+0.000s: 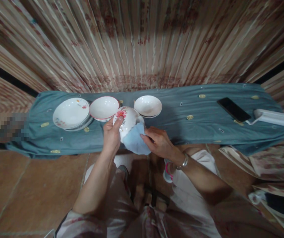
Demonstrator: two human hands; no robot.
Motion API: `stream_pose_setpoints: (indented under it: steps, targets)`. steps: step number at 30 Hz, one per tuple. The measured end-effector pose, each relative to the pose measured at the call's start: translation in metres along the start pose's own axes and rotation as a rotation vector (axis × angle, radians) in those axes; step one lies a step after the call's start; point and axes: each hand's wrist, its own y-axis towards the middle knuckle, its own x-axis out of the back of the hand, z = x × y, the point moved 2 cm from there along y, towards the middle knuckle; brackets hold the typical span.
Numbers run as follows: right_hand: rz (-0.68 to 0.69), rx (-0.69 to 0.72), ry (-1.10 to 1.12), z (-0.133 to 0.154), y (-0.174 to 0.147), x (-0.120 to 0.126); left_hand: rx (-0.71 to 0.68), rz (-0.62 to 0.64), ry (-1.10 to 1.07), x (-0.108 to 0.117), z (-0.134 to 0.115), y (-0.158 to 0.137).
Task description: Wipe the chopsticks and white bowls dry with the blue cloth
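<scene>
My left hand (112, 134) grips a white bowl (129, 115) with a red flower pattern, its outer side turned up toward me and the thumb pressed on the flower. In my right hand (158, 140) is a light blue cloth (136, 140), pinched between the fingers and lying against the bowl's near side. The bowl is held above the front part of the cloth-covered table. Just behind it stand a red-rimmed bowl (104, 107) at the left and a plain white bowl (148, 105) at the right.
A stack of flowered plates (71, 113) sits on the left of the teal tablecloth (176, 129). Toward the right end lie a black phone (233, 109) and a white handle-shaped object (277, 118). A pleated curtain (142, 53) hangs behind the table.
</scene>
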Motion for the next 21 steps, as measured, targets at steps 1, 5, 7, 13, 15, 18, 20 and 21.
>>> stream_pose_setpoints:
  steps: [1,5,7,13,15,18,20,21]
  targets:
    - [0.0,-0.006,0.012,0.0,0.0,0.0,0.003,0.004,0.002,0.0,0.0,0.0]
    - [0.001,-0.036,0.006,-0.003,0.0,0.0,0.023,0.018,0.007,-0.001,0.003,-0.001]
    - [0.012,-0.058,-0.032,-0.007,0.001,0.001,0.029,0.025,0.007,-0.003,0.004,-0.002]
    - [0.08,-0.11,-0.275,-0.017,0.003,0.006,0.033,0.025,0.001,-0.005,0.005,-0.004]
    - [0.127,-0.118,-0.323,-0.018,0.002,0.005,0.024,0.01,0.004,-0.004,0.005,-0.003]
    - [0.212,-0.14,-0.295,-0.017,0.002,0.004,0.001,-0.005,0.011,-0.002,0.004,-0.002]
    - [0.244,-0.142,-0.234,-0.014,0.001,0.003,-0.012,-0.012,0.016,0.0,0.003,-0.001]
    - [0.247,-0.135,-0.198,-0.013,0.0,0.003,-0.018,-0.015,0.018,0.001,0.002,0.0]
